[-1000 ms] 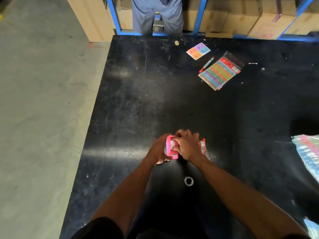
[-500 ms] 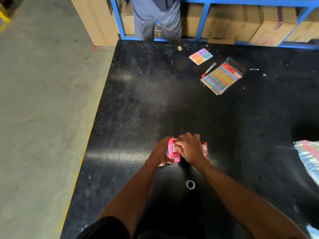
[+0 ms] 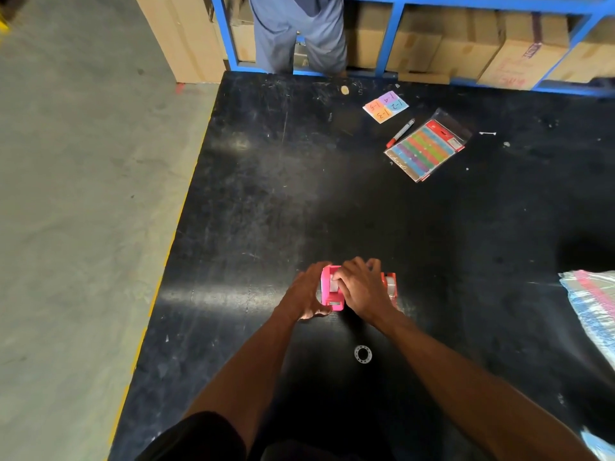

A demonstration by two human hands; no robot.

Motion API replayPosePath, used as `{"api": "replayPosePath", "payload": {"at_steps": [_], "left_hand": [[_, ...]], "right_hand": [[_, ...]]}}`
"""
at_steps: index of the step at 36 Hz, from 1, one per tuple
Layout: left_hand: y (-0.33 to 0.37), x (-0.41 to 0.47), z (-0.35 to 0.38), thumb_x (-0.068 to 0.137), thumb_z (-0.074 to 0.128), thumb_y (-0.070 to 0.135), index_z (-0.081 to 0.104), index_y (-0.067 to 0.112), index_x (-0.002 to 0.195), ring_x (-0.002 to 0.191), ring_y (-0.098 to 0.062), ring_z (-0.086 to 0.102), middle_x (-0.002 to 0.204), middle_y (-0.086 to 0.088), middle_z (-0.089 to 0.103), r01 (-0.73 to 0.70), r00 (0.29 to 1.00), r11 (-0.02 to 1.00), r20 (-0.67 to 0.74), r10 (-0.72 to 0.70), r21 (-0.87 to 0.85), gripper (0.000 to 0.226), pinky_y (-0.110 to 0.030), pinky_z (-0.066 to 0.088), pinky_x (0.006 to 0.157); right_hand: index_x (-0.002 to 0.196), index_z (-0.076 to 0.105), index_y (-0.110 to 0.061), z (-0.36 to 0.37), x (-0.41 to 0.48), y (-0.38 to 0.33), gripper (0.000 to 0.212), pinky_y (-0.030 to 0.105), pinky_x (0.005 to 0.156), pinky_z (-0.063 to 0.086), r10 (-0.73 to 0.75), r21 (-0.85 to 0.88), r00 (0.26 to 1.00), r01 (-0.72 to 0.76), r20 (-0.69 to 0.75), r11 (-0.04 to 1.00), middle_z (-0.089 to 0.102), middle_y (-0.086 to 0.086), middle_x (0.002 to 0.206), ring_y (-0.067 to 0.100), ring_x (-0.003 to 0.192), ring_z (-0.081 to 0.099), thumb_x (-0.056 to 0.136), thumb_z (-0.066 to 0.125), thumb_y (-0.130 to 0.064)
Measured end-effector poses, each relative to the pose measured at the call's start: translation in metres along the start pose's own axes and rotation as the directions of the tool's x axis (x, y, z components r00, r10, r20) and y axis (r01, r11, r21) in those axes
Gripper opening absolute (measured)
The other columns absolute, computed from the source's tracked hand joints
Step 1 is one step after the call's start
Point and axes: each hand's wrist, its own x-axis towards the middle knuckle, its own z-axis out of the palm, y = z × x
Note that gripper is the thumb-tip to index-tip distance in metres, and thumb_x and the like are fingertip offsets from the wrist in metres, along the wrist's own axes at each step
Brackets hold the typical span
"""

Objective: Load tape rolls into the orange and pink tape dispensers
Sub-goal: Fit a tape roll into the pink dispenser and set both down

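Observation:
The pink tape dispenser (image 3: 329, 291) stands on the black table (image 3: 299, 194), near its front middle. My left hand (image 3: 306, 294) grips the dispenser's left side. My right hand (image 3: 361, 287) lies over its top, fingers pressed on the pale tape roll (image 3: 332, 283) seated inside. Just right of my right hand the orange dispenser (image 3: 390, 284) shows only its right end, with a clear roll in it. A small clear ring, like a tape core (image 3: 362, 354), lies flat on the table between my forearms.
Far right of centre lie a packet of coloured strips (image 3: 426, 148), a red marker (image 3: 401, 132) and a coloured note card (image 3: 385, 106). A striped plastic bag (image 3: 592, 304) sits at the right edge. A person (image 3: 296, 31) stands at the far edge before blue shelving with cardboard boxes (image 3: 519, 51).
Both hands stay on the pink dispenser; my right fingers have shifted slightly over the roll. The view has tilted a little, so the table's far edge appears lower.

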Motion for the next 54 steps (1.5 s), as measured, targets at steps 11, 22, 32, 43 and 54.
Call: {"api": "replayPosePath", "payload": {"at_steps": [11,22,32,43,54], "left_hand": [[-0.009,0.001,0.007,0.054,0.096,0.036,0.027,0.032,0.148,0.133,-0.026,0.049,0.15,0.004,0.045,-0.065,0.998,0.997,-0.024,0.066,0.035,0.117,-0.044,0.044,0.11],[-0.015,0.005,0.013,0.055,0.095,0.04,0.025,0.032,0.149,0.136,-0.027,0.048,0.152,0.004,0.044,-0.062,0.998,0.997,-0.024,0.063,0.049,0.118,-0.035,0.037,0.114],[-0.012,0.005,0.013,0.055,0.095,0.038,0.025,0.034,0.148,0.138,-0.029,0.046,0.152,0.003,0.044,-0.026,0.999,0.999,-0.023,0.027,0.027,0.117,-0.048,0.041,0.114],[-0.014,0.004,0.018,0.06,0.092,0.044,0.027,0.048,0.144,0.137,-0.032,0.047,0.152,0.002,0.045,0.044,0.999,0.998,-0.014,-0.045,-0.048,0.106,-0.049,0.043,0.113],[0.001,-0.013,0.023,0.08,0.069,0.009,0.006,0.057,0.15,0.139,-0.042,0.04,0.156,-0.01,0.031,0.16,0.986,0.987,-0.038,-0.161,-0.035,0.105,-0.061,0.043,0.107]], "right_hand": [[0.091,0.069,-0.02,0.013,-0.054,-0.017,0.006,0.046,0.079,0.047,-0.039,0.052,0.996,0.044,-0.082,0.998,0.067,0.0,0.092,0.024,0.089,0.06,0.085,0.07,-0.022],[0.087,0.068,-0.021,0.035,-0.058,-0.021,0.004,0.042,0.076,0.043,-0.01,-0.062,1.0,0.009,-0.026,0.998,0.065,-0.002,0.095,0.023,0.09,0.057,0.089,0.065,-0.023],[0.095,0.07,-0.023,0.04,-0.062,-0.027,0.009,0.042,0.08,0.042,0.013,-0.092,0.997,-0.019,-0.072,0.996,0.063,-0.002,0.099,0.023,0.091,0.056,0.087,0.065,-0.021],[0.11,0.066,-0.029,0.035,-0.078,-0.032,0.024,0.046,0.082,0.041,0.058,-0.096,0.996,-0.052,0.065,0.994,0.062,-0.003,0.11,0.024,0.1,0.058,0.088,0.059,-0.023],[0.08,0.07,-0.029,0.012,-0.126,-0.002,0.011,0.034,0.073,0.024,0.138,-0.031,0.99,-0.137,0.035,0.99,0.059,-0.011,0.086,0.014,0.083,0.061,0.074,0.078,-0.027]]}}
